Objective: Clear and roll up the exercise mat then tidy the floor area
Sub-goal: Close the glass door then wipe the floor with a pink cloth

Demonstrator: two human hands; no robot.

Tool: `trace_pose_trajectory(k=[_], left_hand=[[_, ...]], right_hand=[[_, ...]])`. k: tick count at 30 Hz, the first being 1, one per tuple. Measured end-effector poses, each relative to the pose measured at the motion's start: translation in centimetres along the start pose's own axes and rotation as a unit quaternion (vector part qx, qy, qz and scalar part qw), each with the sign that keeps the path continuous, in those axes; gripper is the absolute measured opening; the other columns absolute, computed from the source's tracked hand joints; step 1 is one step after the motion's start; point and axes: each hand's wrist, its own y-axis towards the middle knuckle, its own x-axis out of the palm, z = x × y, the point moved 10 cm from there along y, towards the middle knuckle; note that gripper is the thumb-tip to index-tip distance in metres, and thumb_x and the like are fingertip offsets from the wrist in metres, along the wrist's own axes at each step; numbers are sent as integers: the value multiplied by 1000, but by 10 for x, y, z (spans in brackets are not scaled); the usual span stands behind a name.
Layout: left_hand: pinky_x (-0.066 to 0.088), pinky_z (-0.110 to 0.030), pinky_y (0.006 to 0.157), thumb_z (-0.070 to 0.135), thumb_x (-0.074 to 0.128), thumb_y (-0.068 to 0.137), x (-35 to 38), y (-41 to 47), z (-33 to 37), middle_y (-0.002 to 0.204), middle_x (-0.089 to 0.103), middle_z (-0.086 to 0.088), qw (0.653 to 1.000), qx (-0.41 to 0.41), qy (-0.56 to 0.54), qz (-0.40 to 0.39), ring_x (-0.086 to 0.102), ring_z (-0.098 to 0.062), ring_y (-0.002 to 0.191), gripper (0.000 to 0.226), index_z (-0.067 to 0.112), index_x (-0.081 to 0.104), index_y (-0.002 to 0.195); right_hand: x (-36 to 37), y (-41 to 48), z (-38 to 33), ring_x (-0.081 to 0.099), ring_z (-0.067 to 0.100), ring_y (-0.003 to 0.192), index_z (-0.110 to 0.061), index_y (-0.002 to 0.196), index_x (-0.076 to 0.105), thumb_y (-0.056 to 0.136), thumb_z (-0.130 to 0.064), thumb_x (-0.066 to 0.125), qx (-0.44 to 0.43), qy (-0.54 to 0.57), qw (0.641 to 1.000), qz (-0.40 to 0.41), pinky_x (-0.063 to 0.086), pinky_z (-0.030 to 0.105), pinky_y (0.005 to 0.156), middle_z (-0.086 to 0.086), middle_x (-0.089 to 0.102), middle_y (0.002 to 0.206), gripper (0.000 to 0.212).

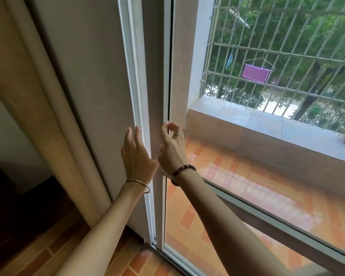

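The right forearm (pixel 233 222) is reaching toward the sliding door (pixel 157 86), the right hand (pixel 171 148) curling narrowly on its edge and the left hand (pixel 136 156) lying straight-fingered against the frame (pixel 134 76); sliding evenly, fingertips clear of the gap, is looking advisable, and the exercise mat is not showing in view.

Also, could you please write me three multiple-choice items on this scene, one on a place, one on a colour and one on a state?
1. Where does the cloth hang?
A. on the curtain
B. on a hanger at the outside grille
C. on the floor
2. What colour is the cloth?
A. purple
B. yellow
C. black
3. How is the left hand?
A. a fist
B. gripping a mat
C. open, fingers straight

Answers: B, it hangs from the hanger on the grille bars; A, it is plainly purple; C, its fingers reach straight up at the door frame.
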Motion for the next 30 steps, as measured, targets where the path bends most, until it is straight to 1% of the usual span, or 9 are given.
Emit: trace_pose_trajectory(k=[2, 3, 9, 13, 17, 20, 23, 27, 30], left_hand=[[40, -54, 103, 57, 15, 95, 5, 9, 6, 143, 39, -29, 1000, -13, 4, 9, 41, -42, 132, 80, -5, 34, 141], [42, -55, 101, 53, 12, 96, 7, 12, 6, 142, 41, -29, 1000, -18, 16, 14, 42, -42, 131, 78, -6, 36, 140], [43, -52, 99, 36, 42, 90, 13, 23, -14, 141, 45, -21, 996, -38, 75, 37, 42, -35, 133, 63, -1, 36, 141], [42, -51, 101, 32, 57, 89, 13, 23, -21, 141, 44, -21, 995, -14, 87, 45, 41, -35, 133, 63, 1, 38, 140], [38, -52, 103, 40, 54, 88, 4, 20, -32, 142, 45, -15, 995, 22, 92, 22, 39, -32, 135, 62, 9, 40, 141], [36, -53, 103, 42, 60, 88, -11, 10, -53, 141, 47, -12, 994, 14, 108, 10, 42, -29, 133, 59, 14, 45, 137], [35, -54, 104, 39, 57, 92, -28, -14, -75, 141, 45, -10, 994, -1, 110, 10, 42, -26, 131, 54, 17, 44, 139], [37, -51, 102, 32, 62, 89, -61, -60, -95, 139, 48, -6, 991, -34, 125, 45, 48, -26, 125, 49, 18, 51, 135], [36, -49, 103, 40, 50, 91, -87, -104, -106, 138, 49, -2, 979, -85, 175, 59, 48, -20, 126, 46, 22, 52, 133]], right_hand=[[5, 7, -3, 27, 32, 133, -8, 149, 23, 83, 10, 46, -9, -19, 1000, -13, 33, 36, 110, 15, 17, 149, 71], [8, 11, -4, 27, 32, 133, -9, 149, 23, 83, 9, 45, -12, -20, 1000, -20, 33, 35, 110, 13, 16, 149, 71], [25, 28, -11, 24, 31, 133, -9, 150, 16, 84, 7, 45, -12, -14, 999, -43, 31, 36, 112, 10, 13, 150, 74], [32, 23, -9, 16, 28, 138, -12, 152, 5, 91, -6, 47, 0, -18, 1000, -23, 25, 39, 116, 5, 9, 151, 75], [28, 17, -5, 20, 24, 137, -17, 152, 13, 90, -18, 54, -22, 9, 999, 27, 20, 36, 115, 5, 16, 150, 74], [28, 5, -2, 26, 24, 136, -20, 150, 24, 90, -25, 57, -66, -16, 996, 52, 21, 37, 112, 6, 25, 151, 69], [40, -13, -2, 31, 26, 136, -22, 146, 34, 91, -29, 58, -119, -45, 991, 39, 25, 43, 112, 5, 34, 150, 60], [61, -37, -5, 31, 25, 136, -24, 143, 39, 91, -30, 58, -176, -44, 983, -5, 27, 46, 113, 4, 37, 149, 56], [75, -58, -7, 31, 25, 136, -25, 142, 41, 90, -31, 58, -199, -30, 979, -41, 27, 47, 114, 4, 38, 148, 54]])
